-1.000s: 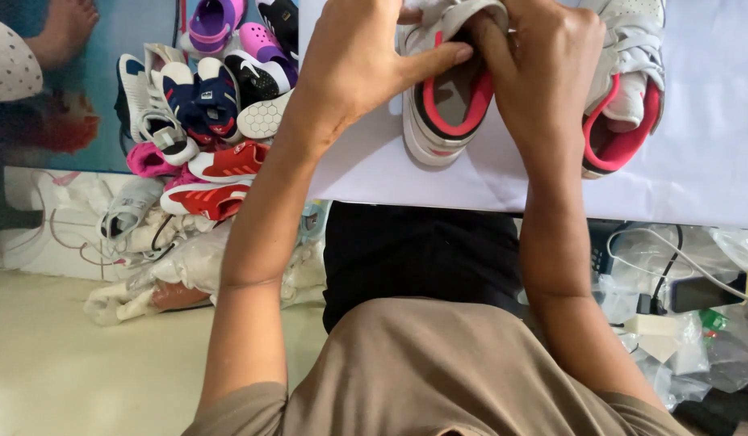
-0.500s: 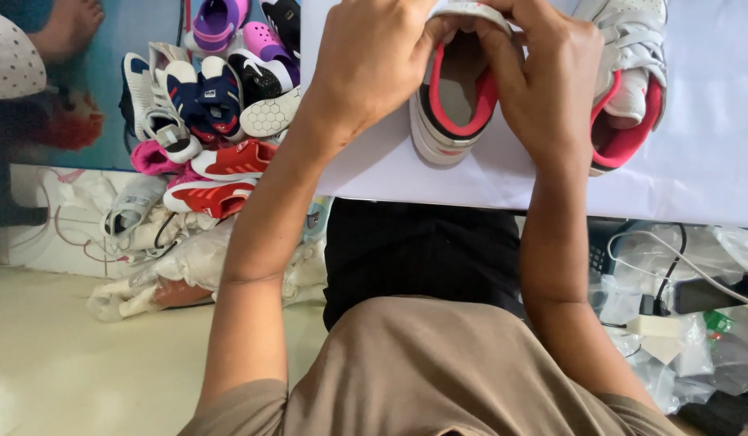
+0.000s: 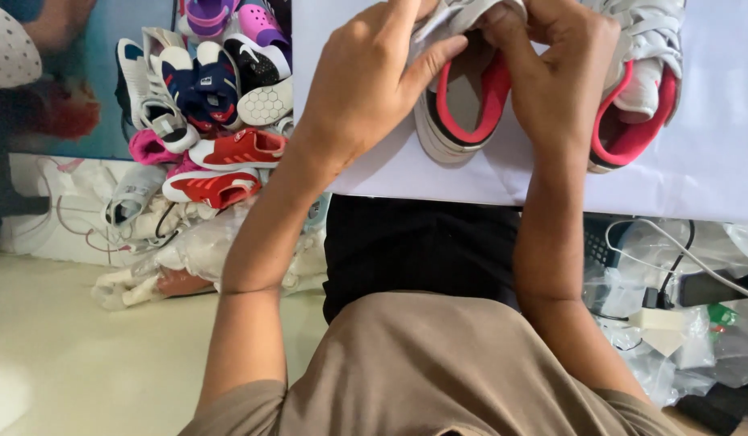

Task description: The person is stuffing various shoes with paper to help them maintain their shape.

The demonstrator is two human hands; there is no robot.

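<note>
A small grey shoe with a pink lining (image 3: 463,97) is held over the white surface (image 3: 713,161), near its front edge. The shoe is gripped from both sides. The left hand (image 3: 366,89) is wrapped around the left side of the shoe, with the thumb laid across the rim of the opening and the fingers (image 3: 402,16) curled over the top. The right hand (image 3: 563,77) is closed on the right side of the shoe, its fingers pressed together at the upper rim; the fingertips are partly cut off by the top of the frame, so exactly what is pinched there cannot be told.

A second grey shoe with a pink lining (image 3: 640,97) is seen just beside the right hand, on the same white surface, partly covered by that hand.

To the left, on the floor, a pile of small shoes (image 3: 212,105) in red, pink, navy and white is located, well apart from both hands. A white cable (image 3: 672,250) is visible under the surface on the right.
</note>
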